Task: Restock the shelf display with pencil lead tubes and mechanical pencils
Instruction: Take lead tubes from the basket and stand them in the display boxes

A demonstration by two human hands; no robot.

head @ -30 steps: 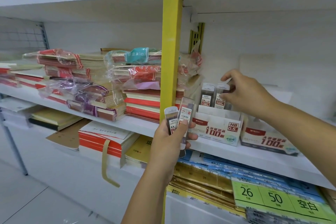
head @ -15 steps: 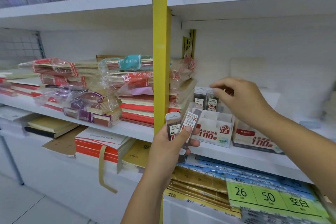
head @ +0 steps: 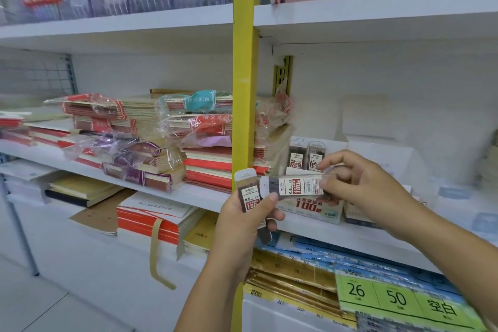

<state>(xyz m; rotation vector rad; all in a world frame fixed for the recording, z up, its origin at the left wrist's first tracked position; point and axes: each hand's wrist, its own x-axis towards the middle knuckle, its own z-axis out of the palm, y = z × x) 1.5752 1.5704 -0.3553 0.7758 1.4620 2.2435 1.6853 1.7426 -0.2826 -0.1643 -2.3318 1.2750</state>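
At a stationery shelf, wrapped notebook stacks (head: 129,143) lie left of a yellow post (head: 244,89). Near the post, a left hand (head: 242,224) grips an upright lead tube (head: 249,194). A second tube (head: 293,186) lies crosswise, white cap to the left, its right end pinched by the right hand (head: 361,186). Farther back, two more tubes (head: 305,156) stand in a display box (head: 315,209) on the right-hand shelf.

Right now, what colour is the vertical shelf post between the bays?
The vertical shelf post is yellow; head view.
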